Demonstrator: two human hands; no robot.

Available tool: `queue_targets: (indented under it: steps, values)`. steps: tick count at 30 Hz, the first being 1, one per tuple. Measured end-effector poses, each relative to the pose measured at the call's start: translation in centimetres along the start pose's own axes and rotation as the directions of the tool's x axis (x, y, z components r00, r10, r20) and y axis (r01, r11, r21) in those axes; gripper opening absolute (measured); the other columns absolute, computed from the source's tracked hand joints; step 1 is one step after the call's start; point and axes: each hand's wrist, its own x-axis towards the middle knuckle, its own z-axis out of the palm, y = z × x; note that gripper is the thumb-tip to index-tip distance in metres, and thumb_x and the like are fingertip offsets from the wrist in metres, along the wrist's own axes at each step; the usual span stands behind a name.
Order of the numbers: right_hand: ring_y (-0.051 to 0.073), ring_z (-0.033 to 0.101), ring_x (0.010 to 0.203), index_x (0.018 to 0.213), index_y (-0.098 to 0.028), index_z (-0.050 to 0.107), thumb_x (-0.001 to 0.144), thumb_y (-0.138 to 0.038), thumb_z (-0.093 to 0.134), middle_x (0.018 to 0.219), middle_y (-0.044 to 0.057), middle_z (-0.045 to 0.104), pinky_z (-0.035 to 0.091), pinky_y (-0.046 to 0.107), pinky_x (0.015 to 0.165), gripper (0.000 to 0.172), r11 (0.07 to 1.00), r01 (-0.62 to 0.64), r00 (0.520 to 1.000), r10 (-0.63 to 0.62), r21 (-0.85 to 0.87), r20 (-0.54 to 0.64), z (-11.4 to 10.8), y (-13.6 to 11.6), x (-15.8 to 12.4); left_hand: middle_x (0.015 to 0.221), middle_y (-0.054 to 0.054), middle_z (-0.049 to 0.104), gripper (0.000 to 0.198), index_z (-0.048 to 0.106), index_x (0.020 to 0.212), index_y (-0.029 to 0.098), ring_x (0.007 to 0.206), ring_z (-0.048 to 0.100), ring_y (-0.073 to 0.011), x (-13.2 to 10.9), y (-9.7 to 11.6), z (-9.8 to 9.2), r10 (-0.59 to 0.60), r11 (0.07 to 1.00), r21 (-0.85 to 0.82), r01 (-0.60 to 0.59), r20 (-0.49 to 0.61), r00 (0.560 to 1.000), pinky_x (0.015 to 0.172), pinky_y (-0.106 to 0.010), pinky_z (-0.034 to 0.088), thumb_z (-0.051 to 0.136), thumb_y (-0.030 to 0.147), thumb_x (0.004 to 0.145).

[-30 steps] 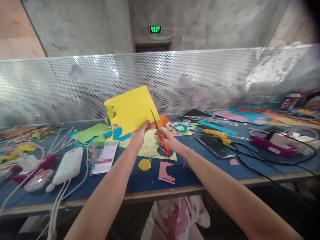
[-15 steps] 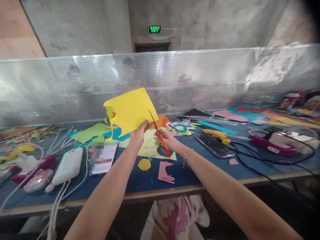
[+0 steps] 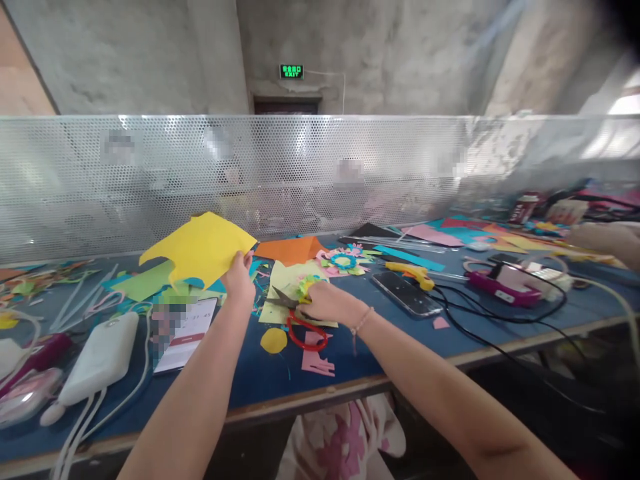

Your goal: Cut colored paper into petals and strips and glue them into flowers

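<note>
My left hand (image 3: pixel 239 283) pinches the lower right corner of a yellow paper sheet (image 3: pixel 200 245) with cut-out notches, held low over the blue table (image 3: pixel 260 380). My right hand (image 3: pixel 323 303) is lowered to the table, fingers curled over red-handled scissors (image 3: pixel 299 327). The scissors lie flat, blades pointing left and red loops toward me. A small yellow-green paper flower (image 3: pixel 306 285) sits just behind my right fingers. A pale yellow sheet (image 3: pixel 283 277) lies under the scissors.
Coloured paper scraps cover the table: an orange sheet (image 3: pixel 290 250), a yellow circle (image 3: pixel 273 340), a pink offcut (image 3: pixel 315 360). A white power bank (image 3: pixel 100 357), a phone (image 3: pixel 405 293), a yellow glue gun (image 3: pixel 413 272) and black cables (image 3: pixel 480 320) lie around. Another person's hand (image 3: pixel 605 239) shows far right. A perforated metal screen (image 3: pixel 320 173) backs the table.
Both hands dropped toward the table. The yellow sheet went from upright in the air to low and tilted left. The scissors, earlier raised at the sheet's edge, now lie flat on the table.
</note>
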Motion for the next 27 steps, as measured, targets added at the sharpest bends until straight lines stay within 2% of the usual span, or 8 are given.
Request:
queue_targets:
  steps: [2, 4, 6, 9, 13, 18, 22, 27]
  values:
    - [0.021, 0.058, 0.069, 0.066, -0.013, 0.063, 0.08, -0.034, 0.047, 0.067, 0.014, 0.061, 0.037, 0.029, 0.06, 0.03, 0.996, -0.068, 0.983, 0.056, -0.061, -0.176, -0.7, 1.4, 1.2, 0.073, 0.001, 0.058, 0.018, 0.049, 0.086, 0.018, 0.062, 0.061, -0.0086, -0.1, -0.1, 0.0, 0.016, 1.0, 0.01, -0.016, 0.002, 1.0, 0.074, -0.024, 0.052, 0.052, 0.006, 0.073]
    - [0.023, 0.059, 0.076, 0.073, -0.012, 0.066, 0.082, -0.029, 0.044, 0.075, 0.015, 0.063, 0.039, 0.031, 0.068, 0.029, 0.985, -0.13, 0.968, 0.101, -0.115, -0.23, -2.2, 4.5, 2.8, 0.072, 0.001, 0.058, 0.02, 0.05, 0.086, 0.018, 0.063, 0.061, -0.009, 0.0, -0.2, 0.1, 0.035, 0.999, 0.022, -0.035, -0.003, 0.999, 0.074, -0.025, 0.052, 0.054, 0.005, 0.071]
    - [0.025, 0.058, 0.09, 0.09, -0.012, 0.067, 0.075, -0.024, 0.054, 0.092, 0.015, 0.065, 0.04, 0.032, 0.08, 0.023, 0.982, -0.115, 0.983, 0.09, -0.151, -0.163, -3.5, 8.8, 4.3, 0.072, 0.001, 0.059, 0.023, 0.05, 0.087, 0.018, 0.064, 0.061, -0.0095, 0.1, -0.4, 0.2, 0.052, 0.998, 0.039, -0.052, 0.007, 0.999, 0.075, -0.026, 0.052, 0.056, 0.004, 0.069]
    - [0.03, 0.047, 0.115, 0.121, -0.015, 0.054, 0.063, -0.035, 0.069, 0.123, 0.015, 0.053, 0.035, 0.035, 0.095, 0.063, 0.993, -0.053, 0.998, 0.051, -0.109, -0.022, -3.6, 15.0, 5.5, 0.071, 0.002, 0.059, 0.024, 0.05, 0.087, 0.018, 0.065, 0.061, -0.0094, 0.3, -0.6, 0.2, 0.048, 0.997, 0.051, -0.049, 0.025, 0.999, 0.076, -0.027, 0.052, 0.057, 0.004, 0.069]
    - [0.028, 0.025, 0.133, 0.138, -0.016, 0.033, 0.067, -0.051, 0.063, 0.143, 0.013, 0.031, 0.021, 0.038, 0.106, 0.085, 0.998, 0.008, 0.998, -0.004, -0.069, 0.056, -0.7, 19.9, 6.3, 0.071, 0.001, 0.061, 0.02, 0.051, 0.085, 0.018, 0.066, 0.063, -0.0105, 0.2, -0.9, 0.2, 0.032, 0.999, 0.042, -0.034, 0.061, 0.998, 0.078, -0.03, 0.052, 0.054, 0.004, 0.071]
    - [0.026, 0.033, 0.129, 0.135, -0.011, 0.038, 0.078, -0.053, 0.049, 0.139, 0.016, 0.038, 0.024, 0.036, 0.105, 0.072, 0.991, 0.052, 0.999, -0.05, -0.124, 0.021, 1.4, 21.1, 7.1, 0.073, -0.001, 0.061, 0.022, 0.052, 0.088, 0.016, 0.066, 0.063, -0.0123, -0.1, -0.9, 0.3, 0.04, 0.998, 0.052, -0.045, 0.096, 0.995, 0.078, -0.031, 0.051, 0.056, 0.003, 0.07]
    - [0.027, 0.043, 0.121, 0.126, -0.012, 0.05, 0.081, -0.049, 0.047, 0.129, 0.016, 0.049, 0.029, 0.037, 0.102, 0.059, 0.983, 0.051, 0.997, -0.059, -0.176, -0.041, 0.9, 20.7, 7.0, 0.071, -0.001, 0.06, 0.021, 0.052, 0.085, 0.015, 0.062, 0.062, -0.0104, -0.4, -0.7, 0.4, 0.018, 0.998, 0.057, -0.024, 0.088, 0.996, 0.078, -0.031, 0.051, 0.055, 0.002, 0.07]
    - [0.026, 0.051, 0.112, 0.119, -0.015, 0.058, 0.079, -0.044, 0.051, 0.121, 0.012, 0.057, 0.035, 0.033, 0.095, 0.05, 0.994, -0.035, 0.995, 0.025, -0.105, -0.095, 0.2, 20.8, 6.8, 0.07, 0.0, 0.059, 0.018, 0.052, 0.085, 0.015, 0.06, 0.061, -0.0102, -0.7, -0.4, 0.6, -0.001, 0.999, 0.053, -0.003, 0.076, 0.997, 0.078, -0.03, 0.051, 0.053, 0.003, 0.072]
